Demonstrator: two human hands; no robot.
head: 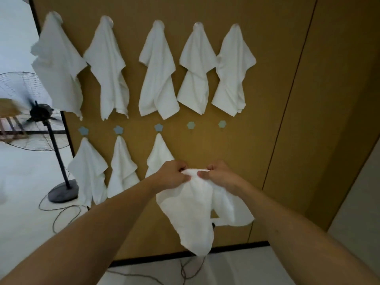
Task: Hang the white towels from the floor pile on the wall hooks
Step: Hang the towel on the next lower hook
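Note:
A white towel hangs in front of the brown wall panel, held up by both hands at its top edge. My left hand pinches the edge on the left, my right hand pinches it on the right, a little below the lower hook row. In that row, the fourth hook and the fifth hook are bare, while the three to the left carry white towels. Several towels fill the upper row. The floor pile is out of view.
A black standing fan spins at the left, its base and cable lying on the pale floor. More cable runs along the floor under the wall panel. A second brown panel adjoins on the right.

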